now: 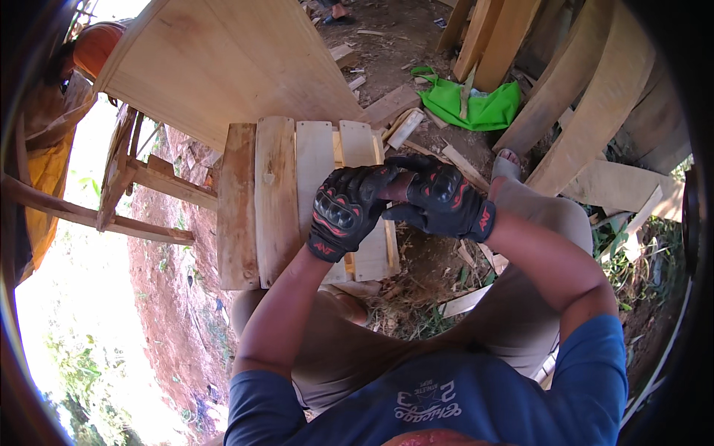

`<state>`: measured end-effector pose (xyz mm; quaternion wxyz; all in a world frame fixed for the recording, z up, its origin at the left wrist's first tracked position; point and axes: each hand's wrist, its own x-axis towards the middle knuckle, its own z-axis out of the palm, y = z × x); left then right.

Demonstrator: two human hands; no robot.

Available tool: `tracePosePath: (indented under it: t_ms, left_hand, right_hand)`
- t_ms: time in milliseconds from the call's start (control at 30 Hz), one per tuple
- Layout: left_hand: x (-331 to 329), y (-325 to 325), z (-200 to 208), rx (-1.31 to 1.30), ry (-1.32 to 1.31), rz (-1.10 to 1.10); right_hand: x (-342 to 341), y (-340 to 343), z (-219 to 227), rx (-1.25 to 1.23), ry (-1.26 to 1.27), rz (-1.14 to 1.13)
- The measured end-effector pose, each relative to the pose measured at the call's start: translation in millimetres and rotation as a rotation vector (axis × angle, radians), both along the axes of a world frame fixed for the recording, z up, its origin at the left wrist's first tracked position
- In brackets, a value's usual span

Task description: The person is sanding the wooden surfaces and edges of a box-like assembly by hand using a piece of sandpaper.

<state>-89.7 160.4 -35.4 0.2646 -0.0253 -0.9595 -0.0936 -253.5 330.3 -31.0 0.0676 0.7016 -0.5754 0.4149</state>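
Black gloves with red trim and hard knuckle guards cover both my hands, which meet above the right part of a slatted wooden panel. My left hand is closed, its fingers curled towards the right hand. Beside it, my right hand bends its fingers around a short reddish-brown piece that shows between the gloves. Whether that piece is a bare finger or a held object, I cannot tell. The panel has several planks side by side, with small nail marks at their far ends and narrow gaps between some of them.
A large pale board slants up behind the panel. To the left is a rough wooden frame. A green bag lies among wood scraps on the dirt. Long planks lean at the right. At the top, another person's foot is partly visible.
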Motion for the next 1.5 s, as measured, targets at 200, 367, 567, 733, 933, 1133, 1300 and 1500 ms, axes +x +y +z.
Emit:
tracePosePath:
  t_ms: [200,367,567,733,933,1133,1300,1500]
  left_hand:
    - [-2,-3,3,-0.149,0.197,-0.098]
    - [-1,0,-2,-0.235,0.152,-0.031]
    - [-4,12,9,-0.093,0.109,-0.053]
    - [-4,9,7,0.113,-0.1,-0.049]
    - [19,-8,54,0.333,-0.429,0.039]
    - [78,-123,57,-0.03,-0.09,0.897]
    - [95,-160,48,0.224,-0.363,1.139]
    - [97,-174,34,0.268,-0.426,1.079]
  right_hand:
    - [12,14,0,0.122,0.112,-0.093]
    - [24,20,8,0.119,0.041,-0.123]
    - [19,18,1,0.027,-0.1,-0.073]
    - [13,15,-13,0.027,-0.147,-0.051]
    - [10,16,-3,0.219,-0.131,0.032]
    - [-14,3,-20,0.407,-0.166,-0.001]
    - [-80,-60,-81,0.566,0.246,-0.39]
    - [-68,-165,-70,0.413,0.446,-0.244]
